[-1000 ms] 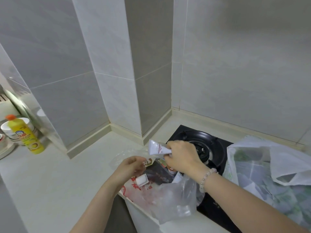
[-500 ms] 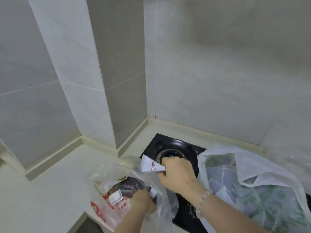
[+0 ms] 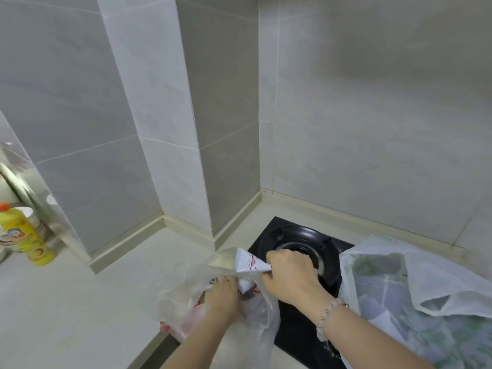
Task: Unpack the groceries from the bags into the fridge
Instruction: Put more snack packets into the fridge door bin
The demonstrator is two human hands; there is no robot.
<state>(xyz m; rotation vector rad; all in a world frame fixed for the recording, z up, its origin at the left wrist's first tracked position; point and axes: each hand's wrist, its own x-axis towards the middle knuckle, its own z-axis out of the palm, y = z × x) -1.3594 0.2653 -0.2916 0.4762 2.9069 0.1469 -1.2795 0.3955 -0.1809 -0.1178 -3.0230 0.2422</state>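
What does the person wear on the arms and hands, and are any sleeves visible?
No sleeves show: both forearms are bare. The right hand and the left hand have no gloves. A bracelet of pale round beads sits on the right wrist; the left wrist carries nothing visible.

Clear bag: crumpled, mouth open, on counter edge beside stove; red-printed packets inside.
White bag: slumped at right, greens showing through.

Home kitchen, grey tiled walls, pale countertop, black gas hob, yellow detergent bottle
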